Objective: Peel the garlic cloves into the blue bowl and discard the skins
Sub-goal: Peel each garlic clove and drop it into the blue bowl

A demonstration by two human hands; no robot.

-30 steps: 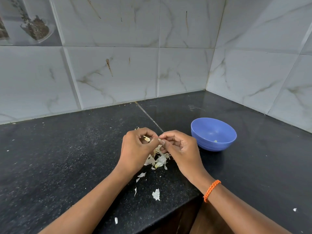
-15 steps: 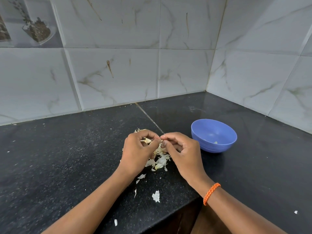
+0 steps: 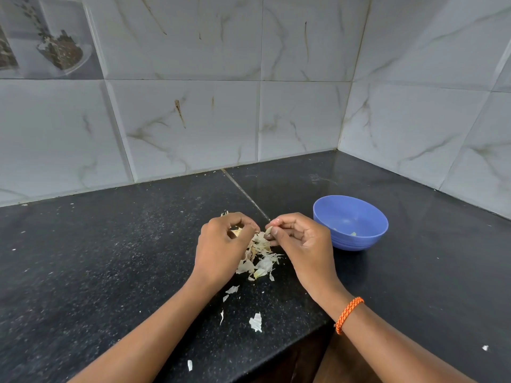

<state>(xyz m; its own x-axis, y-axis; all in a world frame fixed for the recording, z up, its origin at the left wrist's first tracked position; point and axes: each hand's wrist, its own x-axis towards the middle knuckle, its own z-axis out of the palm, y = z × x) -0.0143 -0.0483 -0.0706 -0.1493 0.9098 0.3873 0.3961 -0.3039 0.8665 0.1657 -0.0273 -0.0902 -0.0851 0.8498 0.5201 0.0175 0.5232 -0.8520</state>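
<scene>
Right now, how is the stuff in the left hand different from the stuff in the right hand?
The left hand curls round a chunky yellowish garlic clove; the right hand pinches only a thin, pale strip of skin. The clove sits mostly hidden inside the fingers, while the skin pokes out at the fingertips. Both are held just above the pile of skins on the counter.

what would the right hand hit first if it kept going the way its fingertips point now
The right hand points left, toward the left hand. Its fingertips, pinching a bit of garlic skin, would probably meet the left hand's fingers first; the gap looks small, though depth is unclear.
</scene>
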